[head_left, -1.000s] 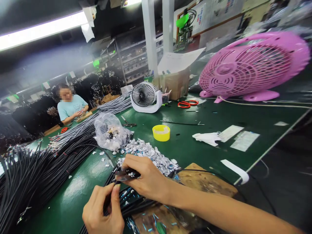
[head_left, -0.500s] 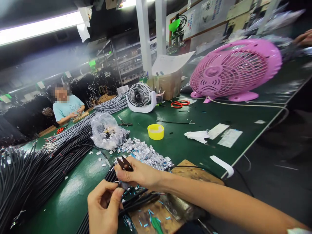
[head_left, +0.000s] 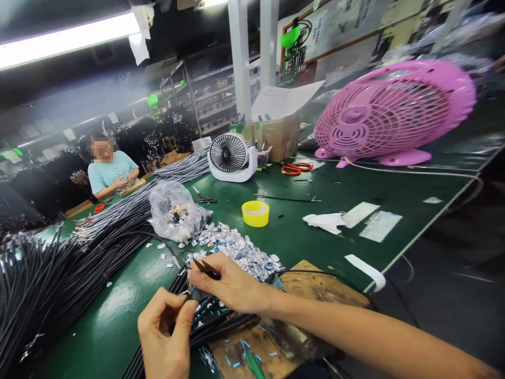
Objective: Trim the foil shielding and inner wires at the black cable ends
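My left hand (head_left: 165, 329) is closed, its thumb and forefinger pinching the end of a black cable (head_left: 190, 296). Right beside it, my right hand (head_left: 232, 284) is wrapped round a pair of dark thread snips (head_left: 208, 269), whose blades stick out above the forefinger. The thumb and fingertips of that hand are also at the cable end, where a little blue shows; the exact contact is hidden. More black cables (head_left: 224, 327) lie below both hands, over a worn wooden board (head_left: 236, 363) scattered with blue clippings. Behind the hands lies a heap of silvery foil scraps (head_left: 240, 250).
A clear plastic bag (head_left: 168, 210) of scraps, a yellow tape ring (head_left: 255, 215), a white fan (head_left: 231, 158), red-handled scissors (head_left: 296, 168) and a pink fan (head_left: 390, 116) stand on the green table (head_left: 284, 237). Long black cable bundles (head_left: 79, 279) fill the left. A person (head_left: 114, 168) sits beyond.
The snips in my right hand have tilted lower, their blades looking closer together. Both hands stay at the cable end, with only slight shifts. The view has shifted a little.
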Available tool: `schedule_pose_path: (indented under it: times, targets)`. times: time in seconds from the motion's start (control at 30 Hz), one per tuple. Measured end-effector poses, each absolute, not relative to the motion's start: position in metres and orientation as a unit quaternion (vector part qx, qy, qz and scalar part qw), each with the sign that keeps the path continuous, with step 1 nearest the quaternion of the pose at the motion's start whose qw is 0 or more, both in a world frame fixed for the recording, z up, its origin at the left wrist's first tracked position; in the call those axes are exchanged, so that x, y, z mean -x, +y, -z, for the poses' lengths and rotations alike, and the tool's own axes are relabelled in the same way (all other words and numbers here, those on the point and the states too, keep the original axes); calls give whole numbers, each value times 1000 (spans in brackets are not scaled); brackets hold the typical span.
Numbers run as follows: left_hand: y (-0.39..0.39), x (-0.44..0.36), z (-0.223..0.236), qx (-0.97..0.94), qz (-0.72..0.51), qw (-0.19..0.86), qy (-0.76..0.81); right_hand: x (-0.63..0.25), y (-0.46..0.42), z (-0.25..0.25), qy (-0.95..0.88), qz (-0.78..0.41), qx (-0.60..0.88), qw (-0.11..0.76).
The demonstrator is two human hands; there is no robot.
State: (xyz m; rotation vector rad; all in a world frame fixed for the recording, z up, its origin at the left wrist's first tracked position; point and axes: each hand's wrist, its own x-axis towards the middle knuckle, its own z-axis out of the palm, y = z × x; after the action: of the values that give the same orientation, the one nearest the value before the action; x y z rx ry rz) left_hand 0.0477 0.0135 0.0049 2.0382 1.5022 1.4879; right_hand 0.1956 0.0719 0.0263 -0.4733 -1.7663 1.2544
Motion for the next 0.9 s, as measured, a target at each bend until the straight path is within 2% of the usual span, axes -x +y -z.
schedule_pose_path:
  times: [0.13, 0.23, 0.37, 0.57, 0.8, 0.9]
  targets:
    - [11, -42, -15, -699, -510, -16, 501, -200, 67, -29, -742, -382, 194, 515]
    - [10, -41, -21, -705, -511, -62, 489, -202, 65, -26, -780, -302, 199, 511]
    - [7, -43, -23, -689, -523, -94, 492, -202, 64, -19, -799, -301, 204, 480]
    - [3, -48, -23, -654, -528, -64, 538, -201, 65, -17, -802, -298, 200, 477]
    - [4, -58, -25, -671, -533, -175, 485, -201, 65, -17, -801, -305, 212, 470]
    - [4, -61, -23, -646, -548, -175, 502, -201, 65, -18, -797, -303, 223, 474]
